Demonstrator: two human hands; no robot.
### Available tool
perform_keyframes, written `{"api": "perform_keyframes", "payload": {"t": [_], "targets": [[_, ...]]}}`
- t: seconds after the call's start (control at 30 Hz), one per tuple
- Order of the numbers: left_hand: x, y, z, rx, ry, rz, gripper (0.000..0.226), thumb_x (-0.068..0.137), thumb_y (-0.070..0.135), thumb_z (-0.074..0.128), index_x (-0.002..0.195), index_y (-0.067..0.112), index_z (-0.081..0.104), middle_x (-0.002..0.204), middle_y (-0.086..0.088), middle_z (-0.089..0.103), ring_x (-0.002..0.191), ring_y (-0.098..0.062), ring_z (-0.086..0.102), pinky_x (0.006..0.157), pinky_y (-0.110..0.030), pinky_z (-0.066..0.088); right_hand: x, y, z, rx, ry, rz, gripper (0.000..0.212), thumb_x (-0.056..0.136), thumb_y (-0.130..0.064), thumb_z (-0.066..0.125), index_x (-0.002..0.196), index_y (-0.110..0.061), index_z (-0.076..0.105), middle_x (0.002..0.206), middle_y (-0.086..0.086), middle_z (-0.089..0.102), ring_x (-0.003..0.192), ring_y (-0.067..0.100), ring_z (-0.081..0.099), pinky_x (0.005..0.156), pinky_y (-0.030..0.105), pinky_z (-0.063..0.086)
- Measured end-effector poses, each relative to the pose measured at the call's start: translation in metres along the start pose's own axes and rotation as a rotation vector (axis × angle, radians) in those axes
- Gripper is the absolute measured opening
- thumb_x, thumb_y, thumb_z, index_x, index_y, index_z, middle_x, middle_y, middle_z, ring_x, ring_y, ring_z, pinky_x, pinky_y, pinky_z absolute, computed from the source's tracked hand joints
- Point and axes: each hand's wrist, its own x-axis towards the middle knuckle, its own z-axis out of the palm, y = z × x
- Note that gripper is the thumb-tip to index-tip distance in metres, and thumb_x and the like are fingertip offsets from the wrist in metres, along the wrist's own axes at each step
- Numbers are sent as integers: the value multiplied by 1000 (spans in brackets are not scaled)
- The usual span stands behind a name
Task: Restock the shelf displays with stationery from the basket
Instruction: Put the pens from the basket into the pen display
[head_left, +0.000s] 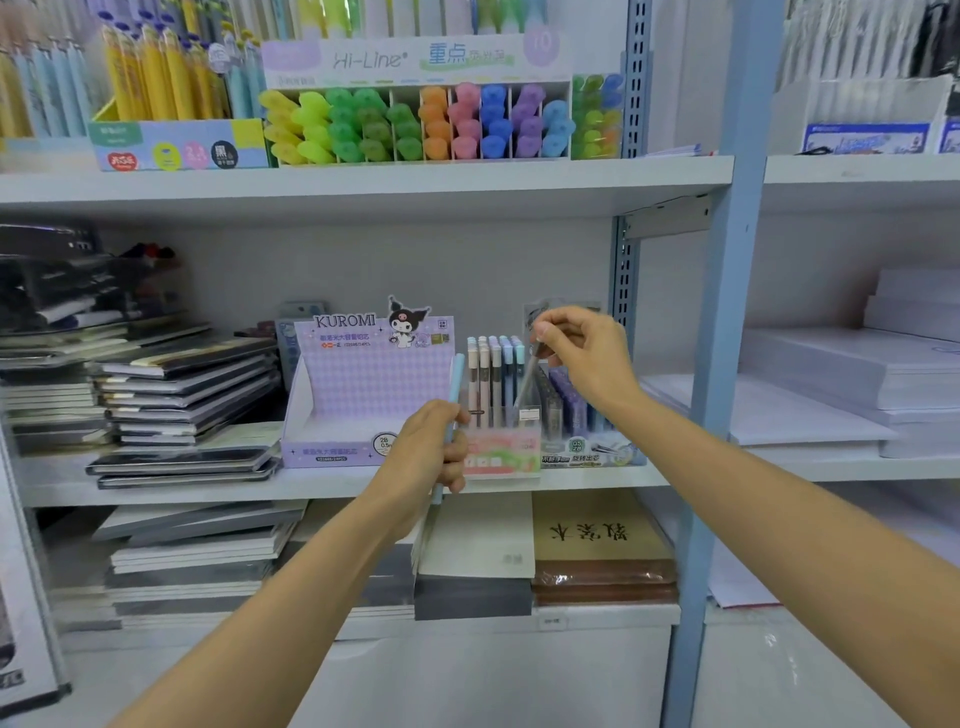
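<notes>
My left hand grips a light blue pen upright in front of the middle shelf. My right hand pinches the top of a grey pen whose lower end is down in a clear display box of pastel pens. A purple KUROMI display box stands just left of that box and looks hollow inside. A box of dark lead refills stands at its right. The basket is out of view.
Stacks of notebooks fill the left of the middle shelf. Highlighters in a Hi-Line rack sit on the upper shelf. A blue upright post stands right of my right arm. White paper stacks lie beyond it.
</notes>
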Motion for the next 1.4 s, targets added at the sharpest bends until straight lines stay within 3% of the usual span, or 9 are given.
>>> {"api": "perform_keyframes", "payload": {"t": [0.23, 0.47, 0.63, 0.8, 0.93, 1.03, 1.13, 1.23, 1.4], "targets": [[6, -10, -8, 50, -53, 91, 21, 104, 22, 36, 104, 14, 56, 57, 6, 37, 45, -9, 32, 52, -22, 47, 8, -1, 5, -61, -114, -26, 11, 93, -10, 61, 96, -11, 71, 80, 2, 72, 70, 3, 68, 68, 19, 56], [8, -13, -9, 32, -43, 110, 19, 104, 24, 41, 108, 18, 58, 55, 9, 38, 47, -7, 31, 44, -19, 29, 7, -8, 10, -71, -176, -49, 13, 93, -10, 61, 101, -5, 71, 83, 6, 72, 76, 10, 70, 69, 20, 57], [10, -14, -9, -2, -2, 69, 13, 102, 22, 46, 109, 14, 53, 55, 8, 43, 45, -6, 34, 42, -16, 31, 3, -6, 14, -31, -148, 9, 15, 91, -14, 65, 103, -12, 56, 89, 8, 68, 77, 18, 68, 66, 23, 57], [11, -15, -10, 12, 10, 83, 8, 101, 20, 49, 97, 14, 52, 61, 3, 48, 46, -7, 38, 42, -16, 34, -1, 1, 20, -206, -87, -73, 9, 87, -17, 70, 86, -11, 63, 86, 1, 63, 78, 14, 59, 73, 29, 50], [11, -15, -9, 50, 21, 110, 10, 100, 20, 51, 97, 11, 55, 67, -1, 47, 49, -7, 40, 43, -17, 36, -3, 3, 19, -307, -113, -39, 10, 87, -20, 70, 91, -14, 64, 92, 6, 57, 81, 18, 54, 79, 35, 49], [11, -13, -8, 75, 17, 123, 14, 99, 19, 52, 103, 7, 59, 74, -5, 47, 54, -7, 43, 45, -16, 36, -7, -4, 15, -152, -77, -16, 17, 89, -26, 66, 103, -16, 63, 98, 4, 60, 84, 15, 57, 74, 24, 48], [9, -10, -4, 77, -6, 140, 13, 98, 17, 56, 103, 8, 64, 71, -5, 46, 52, -6, 42, 44, -15, 34, -13, -17, 11, 135, -257, 19, 25, 91, -27, 65, 115, -19, 61, 98, 1, 63, 74, 18, 64, 58, 21, 50], [7, -7, 1, 81, -49, 140, 13, 94, 13, 60, 103, 6, 67, 68, -3, 48, 52, -6, 45, 47, -16, 38, -18, -21, 10, 177, -404, -8, 15, 90, -15, 66, 104, -12, 66, 85, 3, 66, 64, 15, 62, 53, 20, 51], [5, -2, -4, -30, 38, 93, 24, 85, 2, 69, 109, -1, 66, 72, -6, 64, 58, -10, 58, 56, -19, 50, -21, -19, -2, 368, -274, 83, 8, 89, -4, 65, 95, 1, 66, 73, 5, 69, 62, 14, 66, 59, 21, 57]]}}
